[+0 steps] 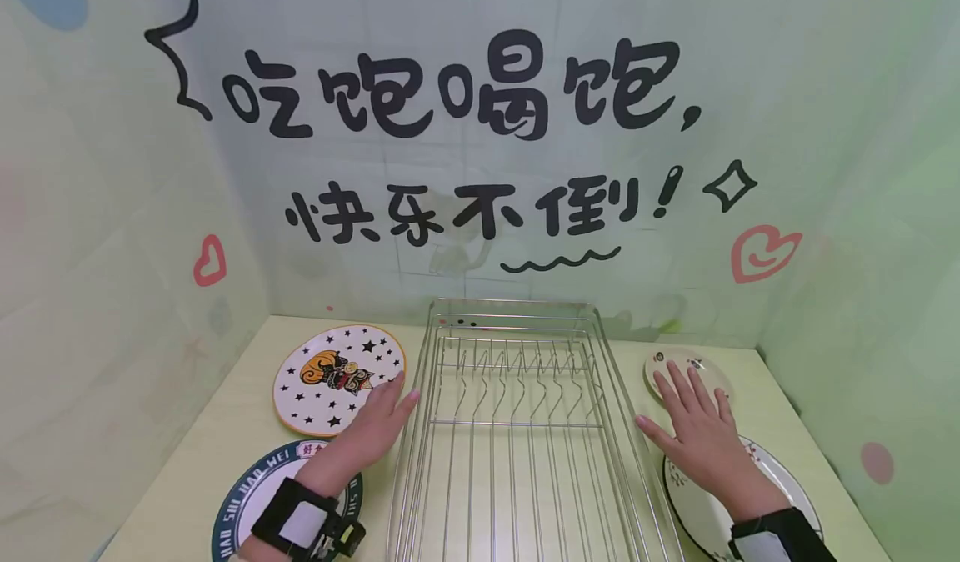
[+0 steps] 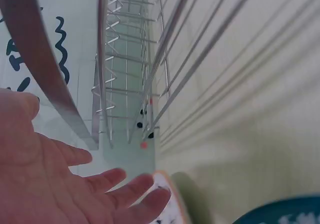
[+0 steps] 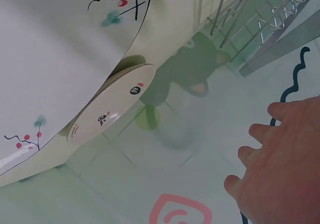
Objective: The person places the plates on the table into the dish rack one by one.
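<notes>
A wire dish rack (image 1: 472, 479) stands in the middle of the table. My left hand (image 1: 375, 424), fingers extended, hovers left of the rack over the edge of a star-patterned plate (image 1: 300, 408) with an orange rim. Under the left wrist lies a blue-rimmed plate (image 1: 232, 499) with white lettering. My right hand (image 1: 701, 445) is spread flat to the right of the rack, above a white plate (image 1: 787, 487) with a dark rim and flower print. Its fingertips overlap a small plate (image 1: 717, 374) behind in the head view. Both palms hold nothing.
A fabric backdrop (image 1: 465, 153) with black Chinese lettering rises behind the table (image 1: 187, 462). Pale green side walls (image 1: 862, 295) stand on both sides. The rack has a row of zigzag wire dividers (image 1: 520, 391) toward its far end.
</notes>
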A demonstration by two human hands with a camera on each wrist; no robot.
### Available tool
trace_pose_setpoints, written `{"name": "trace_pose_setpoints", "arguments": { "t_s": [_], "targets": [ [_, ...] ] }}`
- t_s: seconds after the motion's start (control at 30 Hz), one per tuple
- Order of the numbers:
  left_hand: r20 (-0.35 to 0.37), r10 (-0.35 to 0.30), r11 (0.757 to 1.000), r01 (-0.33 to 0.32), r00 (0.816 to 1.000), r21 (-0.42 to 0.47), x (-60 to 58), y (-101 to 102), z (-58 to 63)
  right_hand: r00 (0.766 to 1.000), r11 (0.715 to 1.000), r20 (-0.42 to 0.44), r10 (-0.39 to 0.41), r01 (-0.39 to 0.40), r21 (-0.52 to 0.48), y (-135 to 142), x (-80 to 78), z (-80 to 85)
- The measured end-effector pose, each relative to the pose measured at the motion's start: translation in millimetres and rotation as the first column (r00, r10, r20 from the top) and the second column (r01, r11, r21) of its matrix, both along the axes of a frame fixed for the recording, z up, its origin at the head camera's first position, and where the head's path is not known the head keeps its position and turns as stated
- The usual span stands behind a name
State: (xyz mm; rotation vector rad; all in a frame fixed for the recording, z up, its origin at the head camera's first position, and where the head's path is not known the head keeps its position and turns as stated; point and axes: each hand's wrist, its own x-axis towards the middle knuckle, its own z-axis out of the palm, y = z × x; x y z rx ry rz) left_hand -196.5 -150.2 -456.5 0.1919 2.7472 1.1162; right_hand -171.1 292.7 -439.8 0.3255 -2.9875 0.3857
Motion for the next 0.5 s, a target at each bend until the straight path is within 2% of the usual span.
{"name": "trace_pose_setpoints", "arguments": {
  "t_s": [0.1,0.17,0.23,0.37,0.5],
  "targets": [
    [0.181,0.036,0.977,-0.072,0.983,0.198,3.8,0.3,-5.6,1.000,1.000,0.006,0.001,-0.001,-0.004,0.1,0.6,0.1],
    [0.284,0.052,0.943,-0.141,0.957,0.300,8.1,0.8,-8.6,1.000,1.000,0.008,0.000,0.000,-0.002,0.2,0.9,0.2],
    [0.372,0.060,0.897,-0.214,0.926,0.388,12.2,1.2,-12.1,1.000,1.000,0.007,0.002,-0.002,0.002,0.4,1.1,0.1],
    [0.438,0.022,0.839,-0.255,0.899,0.481,17.7,3.9,-18.1,1.000,1.000,0.010,0.008,-0.008,0.003,0.6,1.9,-0.2],
    [0.474,-0.056,0.797,-0.247,0.879,0.552,19.2,6.3,-23.8,1.000,1.000,0.013,0.012,-0.012,-0.001,0.6,2.7,-1.2]
  ]
}}
